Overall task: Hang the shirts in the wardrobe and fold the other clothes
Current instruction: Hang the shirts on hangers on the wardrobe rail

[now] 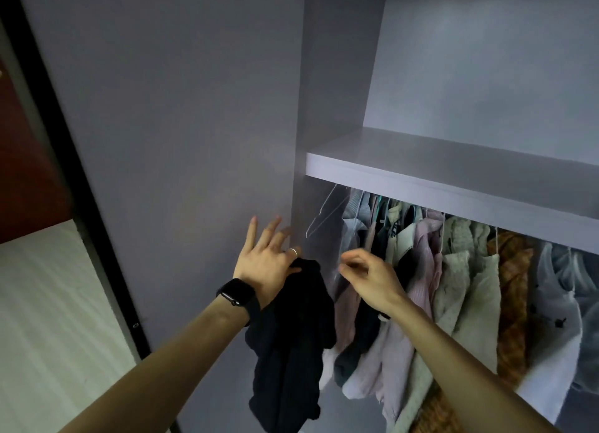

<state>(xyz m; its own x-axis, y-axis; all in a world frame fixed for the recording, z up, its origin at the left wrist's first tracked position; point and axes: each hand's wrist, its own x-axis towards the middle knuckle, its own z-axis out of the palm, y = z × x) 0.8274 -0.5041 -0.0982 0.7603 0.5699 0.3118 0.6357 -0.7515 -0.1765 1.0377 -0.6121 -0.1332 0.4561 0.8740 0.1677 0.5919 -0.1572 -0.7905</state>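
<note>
My left forearm [162, 361] reaches up from the near edge, a dark watch [238, 295] on the wrist. My left hand [267, 264] is raised with its back to me and its fingers spread. The thumb side clamps the top of the black shirt [291, 338], which hangs crumpled and limp below it, in front of the wardrobe [201, 124]. Just right of it, my right hand [368, 275] has its fingers curled with the tips drawn together; I cannot tell whether they pinch anything. Farther in, under the grey shelf [453, 176], a row of clothes [453, 286] hangs packed together in pale pink, cream, brown and white. A thin wire hanger [324, 213] hangs tilted at its left end.
</note>
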